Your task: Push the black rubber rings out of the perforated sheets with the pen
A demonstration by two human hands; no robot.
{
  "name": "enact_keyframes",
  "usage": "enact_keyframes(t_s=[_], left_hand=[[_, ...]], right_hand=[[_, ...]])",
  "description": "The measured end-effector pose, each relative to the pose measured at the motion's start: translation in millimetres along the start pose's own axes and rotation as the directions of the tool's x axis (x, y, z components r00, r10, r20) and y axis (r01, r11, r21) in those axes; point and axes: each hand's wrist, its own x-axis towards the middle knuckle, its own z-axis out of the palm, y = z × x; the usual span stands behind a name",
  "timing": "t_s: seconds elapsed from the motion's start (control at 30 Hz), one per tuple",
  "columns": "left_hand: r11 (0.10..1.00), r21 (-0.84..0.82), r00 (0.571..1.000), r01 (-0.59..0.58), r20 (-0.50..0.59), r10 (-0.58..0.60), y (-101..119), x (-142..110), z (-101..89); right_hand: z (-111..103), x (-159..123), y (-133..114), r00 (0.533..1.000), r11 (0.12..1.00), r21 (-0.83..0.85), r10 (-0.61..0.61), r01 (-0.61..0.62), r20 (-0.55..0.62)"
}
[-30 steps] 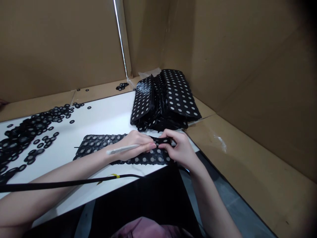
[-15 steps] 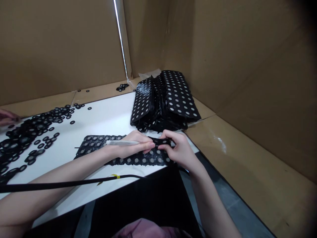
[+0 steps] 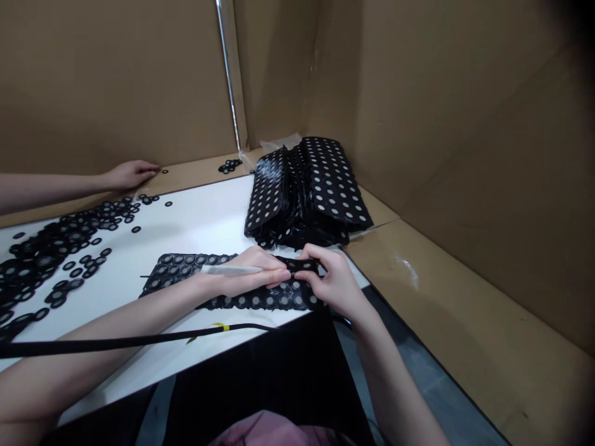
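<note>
The left hand [image 3: 255, 271] grips a slim white tool [image 3: 227, 270], thumb and fingers closed on it; its working tip is hidden at the fingertips. The right hand [image 3: 332, 279] pinches the right end of a black sheet [image 3: 171, 269] between thumb and forefinger, just beside the left fingertips, where part of the sheet is bent up. The sheet, set with rows of round grey discs, lies on the white counter [image 3: 204, 217] along its near edge, toward the right corner; the left forearm and hand cover some of it.

Against the earlier frames, both hands have kept nearly the same place at the sheet. The tool, which sloped more a second ago, now lies closer to level. The main change is at the left: a co-worker's hand [image 3: 130, 175], only just in view at the left border a second ago and then by the loose rings, now reaches along the cardboard ledge [image 3: 195, 176] beyond the counter's far edge. Its fingertips are just beside a small black ring [image 3: 165, 171]; whether it holds anything cannot be told. The pile of black rings [image 3: 69, 232] at the counter's left end and the stack of dotted sheets [image 3: 330, 179] at its far right corner look unchanged.
</note>
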Motion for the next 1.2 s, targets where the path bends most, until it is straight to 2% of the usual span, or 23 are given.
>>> enact_keyframes(t_s=[0.13, 0.3, 0.43, 0.53, 0.7, 0.83, 0.9, 1.03, 1.2], left_hand=[[1.0, -0.005, 1.0, 0.0, -0.025, 0.0, -0.3, -0.9, 1.6], [0.999, -0.028, 0.994, 0.037, -0.103, -0.04, -1.4, -1.0, 2.5], [0.998, -0.026, 0.983, 0.052, -0.172, -0.056, -0.5, -1.0, 3.8], [0.999, -0.028, 0.981, 0.045, -0.19, -0.05, -0.3, -1.2, 4.0], [0.989, -0.151, 0.978, -0.007, -0.208, -0.024, -2.6, -2.9, 1.0], [0.955, -0.292, 0.947, -0.052, -0.317, -0.045, -1.2, -6.5, 0.4], [0.954, -0.295, 0.951, -0.059, -0.307, -0.036, 1.5, -7.8, 2.7], [0.984, -0.174, 0.979, -0.046, -0.205, 0.01, 5.8, -7.2, 10.3], [0.994, -0.103, 0.982, -0.041, -0.187, 0.021, 5.7, -4.5, 13.9]], right_hand=[[-2.4, -2.2, 1.3, 1.0, 0.999, -0.036, -0.019, 0.019, 0.011], [-11.1, -4.8, -1.7, 0.993, 0.997, -0.041, -0.054, 0.058, 0.103], [-15.0, -4.6, -4.0, 0.984, 0.999, -0.02, -0.041, 0.045, 0.171], [-13.8, -4.3, -2.6, 0.986, 1.0, 0.01, -0.01, 0.009, 0.164], [-9.7, -4.4, -0.8, 0.989, 0.999, 0.038, -0.002, -0.004, 0.149], [-8.7, -4.8, 0.0, 0.991, 1.0, 0.011, 0.02, -0.021, 0.136], [-8.6, -5.1, 1.5, 0.991, 0.999, 0.03, 0.025, -0.029, 0.129], [-7.9, -5.3, 4.7, 0.994, 0.996, 0.077, 0.03, -0.038, 0.105], [-6.4, -4.1, 5.5, 0.995, 0.994, 0.101, 0.031, -0.041, 0.094]])
